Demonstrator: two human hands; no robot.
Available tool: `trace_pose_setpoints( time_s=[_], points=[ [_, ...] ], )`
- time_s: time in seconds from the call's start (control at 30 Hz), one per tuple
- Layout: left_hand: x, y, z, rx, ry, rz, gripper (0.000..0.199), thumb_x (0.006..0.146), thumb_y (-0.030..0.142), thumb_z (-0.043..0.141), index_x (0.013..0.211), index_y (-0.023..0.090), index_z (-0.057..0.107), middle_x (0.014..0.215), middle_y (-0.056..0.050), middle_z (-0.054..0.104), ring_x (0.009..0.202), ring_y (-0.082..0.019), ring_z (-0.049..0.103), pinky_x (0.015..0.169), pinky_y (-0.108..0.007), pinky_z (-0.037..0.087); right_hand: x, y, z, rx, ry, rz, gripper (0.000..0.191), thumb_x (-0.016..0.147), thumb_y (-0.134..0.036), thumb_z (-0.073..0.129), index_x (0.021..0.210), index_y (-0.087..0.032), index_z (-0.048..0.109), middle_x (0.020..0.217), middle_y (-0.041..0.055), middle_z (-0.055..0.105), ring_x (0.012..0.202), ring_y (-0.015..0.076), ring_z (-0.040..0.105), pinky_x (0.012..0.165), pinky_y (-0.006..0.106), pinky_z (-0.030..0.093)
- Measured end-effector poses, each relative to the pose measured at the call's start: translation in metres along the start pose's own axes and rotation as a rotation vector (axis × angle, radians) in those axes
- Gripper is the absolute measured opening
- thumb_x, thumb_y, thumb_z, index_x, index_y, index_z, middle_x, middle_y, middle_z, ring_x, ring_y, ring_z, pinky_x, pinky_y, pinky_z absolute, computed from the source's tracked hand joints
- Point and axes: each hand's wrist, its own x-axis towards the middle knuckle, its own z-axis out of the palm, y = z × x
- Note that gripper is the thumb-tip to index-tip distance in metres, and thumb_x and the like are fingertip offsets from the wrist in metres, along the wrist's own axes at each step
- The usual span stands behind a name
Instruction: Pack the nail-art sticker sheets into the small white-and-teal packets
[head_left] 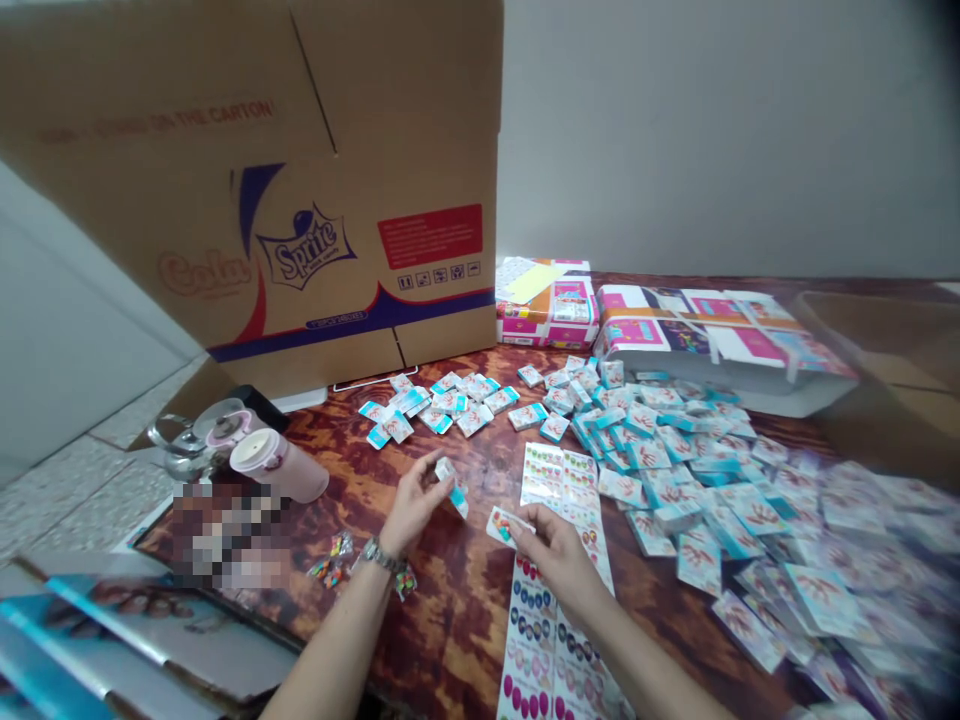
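My left hand [411,505] pinches a small white-and-blue packet [453,487] between its fingertips, above the wooden tabletop [465,620]. My right hand [555,555] holds a small printed card [506,526] by its edge, just over a long sheet of colourful printed stickers [544,650]. A second printed sheet [559,478] lies just beyond that hand. Many similar packets are heaped to the right [697,480], and a smaller scatter [439,405] lies ahead of my hands.
A large Sprite cardboard carton [255,180] stands at the far edge. Wrapped pink-and-white bundles [712,335] lie behind the packets. A metal kettle [184,445] and pink cup [277,465] stand left. Small colourful sachets [334,562] lie near my left wrist.
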Motion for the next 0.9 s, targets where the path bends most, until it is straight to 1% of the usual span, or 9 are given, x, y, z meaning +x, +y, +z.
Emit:
trace_pose_setpoints(
  time_s=[0.07, 0.13, 0.3, 0.37, 0.47, 0.57, 0.7, 0.8, 0.9],
  points=[
    [-0.02, 0.009, 0.006, -0.445, -0.047, -0.105, 0.045, 0.082, 0.034, 0.053, 0.122, 0.017, 0.042, 0.107, -0.008, 0.058, 0.09, -0.017, 0.058, 0.078, -0.029, 0.046, -0.002, -0.006, 0.006, 0.101, -0.015, 0.018, 0.026, 0.078, -0.043, 0.058, 0.079, -0.017, 0.054, 0.066, -0.0012, 0.053, 0.058, 0.011, 0.045, 0.053, 0.021, 0.034],
    [-0.035, 0.016, 0.009, -0.707, -0.065, -0.174, 0.046, 0.076, 0.03, 0.063, 0.116, 0.017, 0.047, 0.105, -0.007, 0.057, 0.088, -0.016, 0.057, 0.078, -0.027, 0.045, -0.006, -0.011, 0.011, 0.167, -0.018, 0.029, 0.025, 0.077, -0.042, 0.059, 0.078, -0.017, 0.055, 0.063, -0.0026, 0.051, 0.054, 0.0096, 0.042, 0.05, 0.021, 0.032],
    [-0.045, 0.027, 0.005, -0.851, -0.031, -0.168, 0.045, 0.067, 0.024, 0.072, 0.107, 0.019, 0.052, 0.098, -0.004, 0.058, 0.083, -0.013, 0.057, 0.075, -0.023, 0.046, -0.018, -0.013, 0.013, 0.254, -0.035, 0.105, 0.025, 0.073, -0.04, 0.064, 0.075, -0.017, 0.055, 0.056, -0.0059, 0.045, 0.047, 0.0067, 0.037, 0.045, 0.019, 0.028],
    [-0.044, 0.033, 0.001, -0.809, -0.066, -0.139, 0.047, 0.065, 0.023, 0.073, 0.107, 0.019, 0.051, 0.099, -0.004, 0.058, 0.084, -0.014, 0.058, 0.074, -0.024, 0.047, -0.021, -0.013, 0.011, 0.241, -0.043, 0.129, 0.024, 0.073, -0.039, 0.064, 0.074, -0.016, 0.055, 0.055, -0.0059, 0.046, 0.045, 0.0063, 0.038, 0.045, 0.019, 0.027],
    [-0.045, 0.048, -0.006, -0.649, -0.226, -0.074, 0.051, 0.063, 0.021, 0.075, 0.108, 0.019, 0.051, 0.102, -0.006, 0.06, 0.088, -0.017, 0.059, 0.076, -0.028, 0.048, -0.021, -0.015, 0.008, 0.157, -0.035, 0.145, 0.024, 0.072, -0.039, 0.062, 0.072, -0.016, 0.054, 0.053, -0.0059, 0.047, 0.043, 0.0063, 0.038, 0.043, 0.019, 0.025],
    [-0.048, 0.065, -0.011, -0.415, -0.382, 0.031, 0.049, 0.065, 0.022, 0.073, 0.109, 0.019, 0.052, 0.106, -0.008, 0.059, 0.093, -0.02, 0.059, 0.081, -0.031, 0.048, -0.02, -0.02, 0.004, -0.036, 0.003, 0.058, 0.022, 0.071, -0.037, 0.062, 0.068, -0.016, 0.054, 0.053, -0.0049, 0.049, 0.045, 0.0073, 0.039, 0.044, 0.02, 0.027],
    [-0.047, 0.075, -0.015, -0.195, -0.372, 0.152, 0.042, 0.069, 0.026, 0.069, 0.107, 0.019, 0.051, 0.108, -0.008, 0.058, 0.094, -0.02, 0.058, 0.08, -0.03, 0.048, -0.019, -0.026, -0.002, -0.201, 0.043, -0.06, 0.02, 0.074, -0.036, 0.06, 0.071, -0.017, 0.057, 0.055, -0.0042, 0.05, 0.047, 0.0084, 0.039, 0.045, 0.02, 0.027],
    [-0.046, 0.07, -0.015, -0.06, -0.379, 0.191, 0.036, 0.071, 0.024, 0.065, 0.104, 0.018, 0.052, 0.099, -0.006, 0.061, 0.088, -0.019, 0.059, 0.077, -0.029, 0.048, -0.02, -0.026, -0.005, -0.1, -0.05, -0.046, 0.022, 0.075, -0.039, 0.059, 0.075, -0.017, 0.057, 0.057, -0.0035, 0.051, 0.049, 0.0091, 0.042, 0.047, 0.02, 0.03],
    [-0.051, 0.064, -0.01, 0.146, -0.432, 0.273, 0.036, 0.073, 0.016, 0.059, 0.108, 0.02, 0.052, 0.099, -0.006, 0.061, 0.089, -0.02, 0.057, 0.078, -0.031, 0.046, -0.02, -0.024, -0.007, -0.047, -0.171, -0.022, 0.026, 0.074, -0.042, 0.06, 0.077, -0.016, 0.058, 0.062, -0.0019, 0.054, 0.053, 0.0099, 0.045, 0.048, 0.02, 0.033]
  ],
)
